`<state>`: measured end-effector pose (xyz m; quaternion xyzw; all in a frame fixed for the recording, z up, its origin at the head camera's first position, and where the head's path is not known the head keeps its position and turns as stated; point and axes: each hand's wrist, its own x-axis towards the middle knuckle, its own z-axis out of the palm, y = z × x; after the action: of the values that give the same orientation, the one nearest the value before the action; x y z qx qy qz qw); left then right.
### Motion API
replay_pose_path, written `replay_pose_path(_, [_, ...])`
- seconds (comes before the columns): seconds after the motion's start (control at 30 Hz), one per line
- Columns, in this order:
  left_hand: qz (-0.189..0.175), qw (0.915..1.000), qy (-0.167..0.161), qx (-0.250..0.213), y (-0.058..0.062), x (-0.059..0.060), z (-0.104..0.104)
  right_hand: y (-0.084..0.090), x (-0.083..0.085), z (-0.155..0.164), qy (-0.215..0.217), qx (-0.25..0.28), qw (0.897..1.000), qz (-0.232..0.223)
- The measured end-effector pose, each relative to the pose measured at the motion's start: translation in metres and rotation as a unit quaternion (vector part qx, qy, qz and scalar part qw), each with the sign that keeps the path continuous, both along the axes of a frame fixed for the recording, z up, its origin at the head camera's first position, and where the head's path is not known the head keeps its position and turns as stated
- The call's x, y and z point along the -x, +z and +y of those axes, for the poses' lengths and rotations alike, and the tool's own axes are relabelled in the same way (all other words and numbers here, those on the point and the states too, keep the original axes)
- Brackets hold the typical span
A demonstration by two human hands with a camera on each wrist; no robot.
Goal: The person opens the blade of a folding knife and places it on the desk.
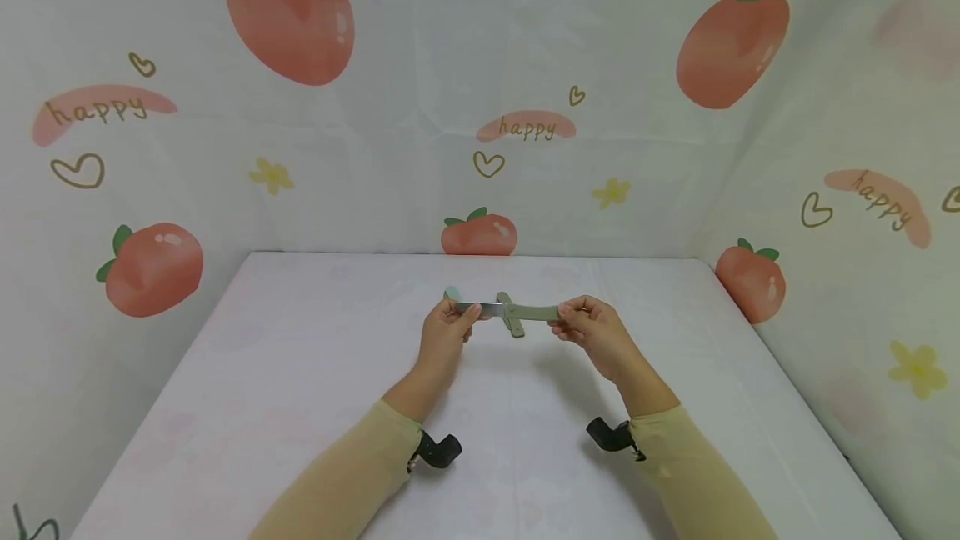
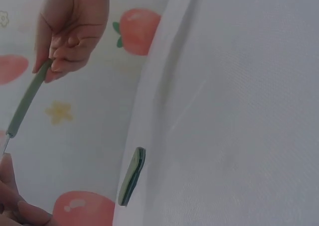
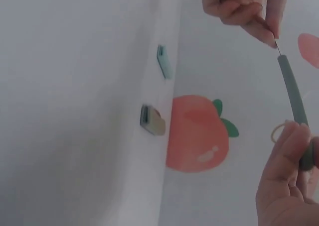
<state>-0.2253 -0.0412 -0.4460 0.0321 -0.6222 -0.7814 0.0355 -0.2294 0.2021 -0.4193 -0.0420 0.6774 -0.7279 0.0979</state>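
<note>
Two pinching hands (image 1: 444, 333) (image 1: 602, 336), slim green handle (image 1: 536, 313), shiny metal blade (image 1: 492, 309)

Head forward-down; wrists nearer, seemingly sideways, sharing knife (image 2: 29, 99).

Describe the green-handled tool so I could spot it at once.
Find the white table. Above it, the left hand pinches the tool by its metal end, the right hand by its green handle. Unlike the two greenish pieces on the table, it is held up, metal showing.

Two hands (image 1: 445, 333) (image 1: 592, 328), green-handled knife (image 1: 536, 312) gripped at both ends, white table (image 1: 517, 440) below, fruit-print backdrop (image 1: 405, 165)
</note>
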Motion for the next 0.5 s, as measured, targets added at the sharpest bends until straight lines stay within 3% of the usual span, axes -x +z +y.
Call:
replay_pose_path(0.3, [-0.031, 0.9954, -0.051, 0.075, 0.000, -0.001, -0.016, -0.001, 0.000, 0.013, 0.046, -0.104, 0.993, 0.014])
replay_pose_path(0.5, [-0.048, 0.9902, -0.086, 0.100, -0.002, -0.002, -0.023, -0.002, -0.001, 0.019, 0.071, -0.147, 0.986, 0.024])
